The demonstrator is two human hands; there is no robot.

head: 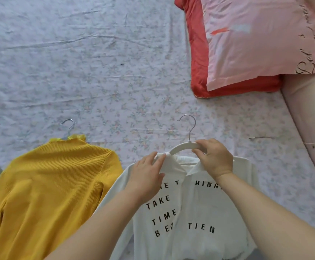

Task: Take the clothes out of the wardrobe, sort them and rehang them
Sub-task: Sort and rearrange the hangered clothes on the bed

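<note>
The right hand [214, 158] has its grip closed on the white hanger [183, 147]. The fingers curl over the top of the hanger's right arm and the thumb presses in from below, just right of the metal hook [189, 126]. The left hand [149, 169] is not clenched. Its fingers lie nearly straight and flat on the collar and shoulder of the white shirt [190, 212], with the fingertips close to the hanger's left end and the thumb spread out across the cloth.

Both forearms reach in from the near edge of the bed [78, 72] and converge on the collar, palms turned down. The right wrist is bent a little over the hanger.

The white shirt lies face up on the flowered sheet by the near edge, towards the right side of the bed. Its long axis runs from near edge to far, with the collar at the far end and the hem nearest the person. Black printed letters run across its front. The hanger sits partly out of the neck opening, its arms lying crosswise and the hook pointing away from the person, with the hook's open end to the left.

Just to the shirt's left lies a yellow ribbed sweater [50, 184], its neck also at the far end and a metal hook [68, 126] showing above it. At the far right corner, a pink pillow [256, 38] rests on a red one [199, 72].
</note>
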